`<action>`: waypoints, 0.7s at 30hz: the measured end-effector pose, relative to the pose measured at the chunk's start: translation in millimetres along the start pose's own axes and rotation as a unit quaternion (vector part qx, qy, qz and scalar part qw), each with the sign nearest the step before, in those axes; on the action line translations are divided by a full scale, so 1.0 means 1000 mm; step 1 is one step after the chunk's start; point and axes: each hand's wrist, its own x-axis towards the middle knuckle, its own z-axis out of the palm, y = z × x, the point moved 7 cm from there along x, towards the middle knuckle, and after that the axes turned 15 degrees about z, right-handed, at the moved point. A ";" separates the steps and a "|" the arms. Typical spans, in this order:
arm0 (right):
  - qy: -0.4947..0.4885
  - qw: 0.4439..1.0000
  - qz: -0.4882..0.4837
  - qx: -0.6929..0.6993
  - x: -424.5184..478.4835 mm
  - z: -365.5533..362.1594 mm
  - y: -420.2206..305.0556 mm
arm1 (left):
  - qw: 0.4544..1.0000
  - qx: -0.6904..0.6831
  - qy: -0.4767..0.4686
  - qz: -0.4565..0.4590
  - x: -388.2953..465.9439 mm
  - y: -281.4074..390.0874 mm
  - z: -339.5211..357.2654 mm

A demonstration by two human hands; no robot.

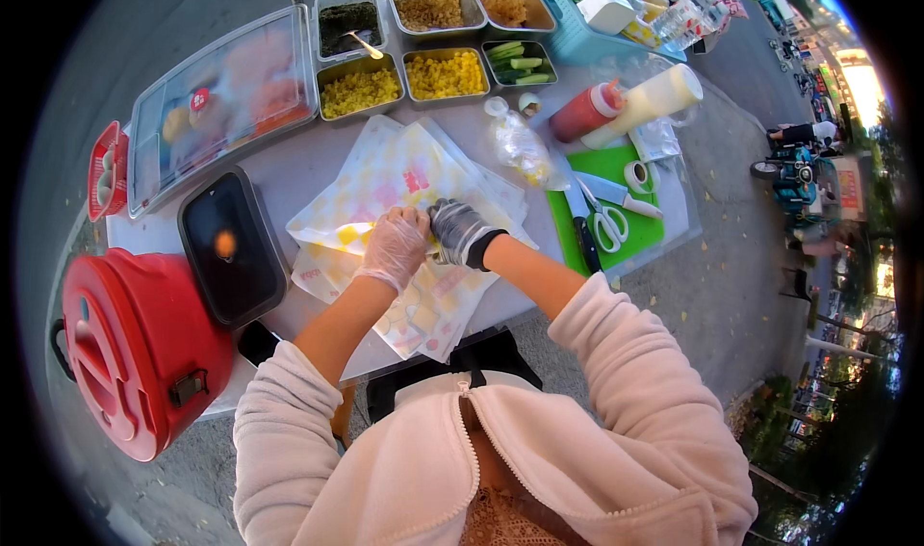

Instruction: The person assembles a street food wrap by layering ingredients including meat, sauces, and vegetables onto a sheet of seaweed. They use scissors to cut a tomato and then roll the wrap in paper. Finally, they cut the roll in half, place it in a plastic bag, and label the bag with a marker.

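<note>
A stack of printed food wrapping paper (404, 162) lies fanned out in front of me on the table. In a clear disposable glove, my left hand (395, 246) grips the folded edge of the top sheet. Close beside it, my right hand (462, 234) wears a black glove under a clear one and has its fingers curled on the same fold. Whatever the fold may enclose is hidden by paper and fingers. More patterned sheets (426, 308) spread beneath my wrists towards the table's front edge.
A green cutting board (639, 219) on the right holds knives, scissors (611, 228) and tape. Squeeze bottles (588, 113) stand behind it. Metal tubs of corn (446, 74) and cucumber (518, 63) line the back. A lidded clear box (224, 105), dark-lidded container (232, 250) and red bucket (144, 351) stand left.
</note>
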 end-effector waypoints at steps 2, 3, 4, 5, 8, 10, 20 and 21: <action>0.044 0.999 0.009 -0.025 -0.011 -0.036 -0.016 | 0.996 -0.051 -0.066 -0.017 -0.009 -0.013 0.014; 0.069 0.997 0.023 -0.038 -0.019 -0.051 -0.019 | 0.994 -0.075 -0.076 -0.010 -0.006 -0.018 0.014; 0.114 0.992 0.040 -0.042 -0.017 -0.043 -0.019 | 0.991 -0.098 -0.087 -0.003 -0.002 -0.023 0.012; 0.081 0.994 0.052 -0.049 -0.015 -0.038 -0.020 | 0.988 -0.121 -0.097 0.003 0.000 -0.026 0.011; 0.068 0.997 0.025 -0.024 -0.004 -0.026 -0.006 | 1.000 -0.003 0.003 0.001 0.005 -0.014 -0.007; 0.052 0.998 -0.005 -0.028 0.006 -0.022 -0.006 | 1.000 0.008 -0.019 0.013 0.006 -0.020 0.016; 0.082 0.996 0.026 -0.028 0.011 -0.037 -0.006 | 0.952 -0.134 -0.184 -0.204 -0.013 -0.056 -0.026; 0.073 0.997 0.024 -0.020 0.015 -0.036 -0.006 | 0.975 -0.106 -0.087 -0.178 -0.014 -0.050 -0.036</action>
